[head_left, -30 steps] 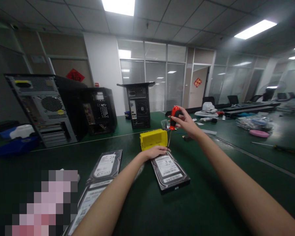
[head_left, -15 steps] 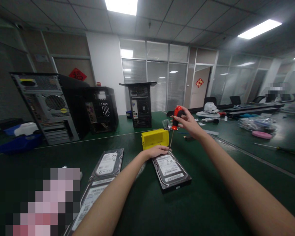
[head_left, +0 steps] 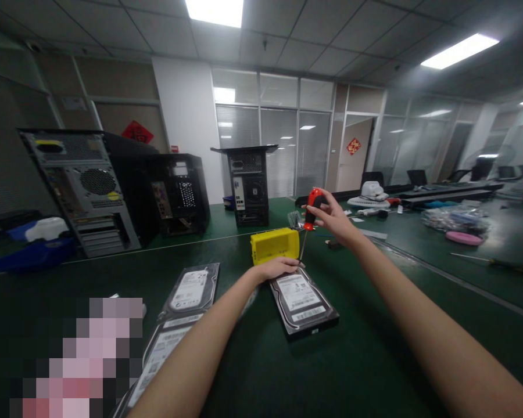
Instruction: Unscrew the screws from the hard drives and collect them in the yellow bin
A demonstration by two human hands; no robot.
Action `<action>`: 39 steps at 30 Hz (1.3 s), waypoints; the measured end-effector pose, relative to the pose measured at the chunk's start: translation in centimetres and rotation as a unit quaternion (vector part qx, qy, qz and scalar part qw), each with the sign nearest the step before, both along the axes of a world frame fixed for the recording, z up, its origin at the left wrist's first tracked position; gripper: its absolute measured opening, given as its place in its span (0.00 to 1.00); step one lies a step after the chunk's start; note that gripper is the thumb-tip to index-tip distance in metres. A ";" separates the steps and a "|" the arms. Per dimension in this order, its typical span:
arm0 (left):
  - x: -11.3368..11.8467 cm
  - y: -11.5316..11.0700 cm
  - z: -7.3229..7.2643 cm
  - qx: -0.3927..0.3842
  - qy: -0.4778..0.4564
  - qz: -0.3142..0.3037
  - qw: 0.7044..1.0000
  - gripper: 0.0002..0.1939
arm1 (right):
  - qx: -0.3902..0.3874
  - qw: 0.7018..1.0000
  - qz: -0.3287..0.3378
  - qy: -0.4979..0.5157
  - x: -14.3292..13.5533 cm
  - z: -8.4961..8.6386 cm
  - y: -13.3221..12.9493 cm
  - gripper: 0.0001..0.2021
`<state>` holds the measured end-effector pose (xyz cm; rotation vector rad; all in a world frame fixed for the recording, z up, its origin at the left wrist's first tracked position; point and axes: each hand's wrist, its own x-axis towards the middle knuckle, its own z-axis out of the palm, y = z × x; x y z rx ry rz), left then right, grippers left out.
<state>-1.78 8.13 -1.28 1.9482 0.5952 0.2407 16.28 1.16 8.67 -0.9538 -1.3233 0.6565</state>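
Observation:
A hard drive (head_left: 298, 299) with a white label lies flat on the green table in front of me. My left hand (head_left: 279, 267) grips its far end, the fingers reaching over toward the far right corner. Above that corner, my right hand (head_left: 331, 215) is closed around the handle of a red and black screwdriver (head_left: 312, 210). The shaft points down, its tip at the drive's far end beside my left fingertips. Whether the tip sits in a screw I cannot tell. Just behind my left hand stands a yellow plastic bin (head_left: 274, 245) on its side.
Left of my left forearm lie two more hard drives, one farther (head_left: 194, 287) and one nearer (head_left: 168, 348). Computer cases (head_left: 98, 191) stand at the back left. On the right are a bagged bundle (head_left: 455, 219), a pink disc (head_left: 464, 238) and another screwdriver (head_left: 501, 265).
Almost nothing differs. The screwdriver and both hands stay in the same place, with the shaft's tip shifted very slightly to the left.

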 end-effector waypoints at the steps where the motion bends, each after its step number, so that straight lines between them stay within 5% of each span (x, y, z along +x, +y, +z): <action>1: 0.0 0.0 0.0 0.001 0.000 0.001 1.000 0.21 | 0.001 1.000 0.001 -0.001 0.0 -0.1 0.1 0.35; 39: -0.1 0.1 -0.1 -0.006 -0.007 0.011 1.000 0.22 | 0.004 0.999 -0.006 -0.031 0.3 -0.1 0.0 0.35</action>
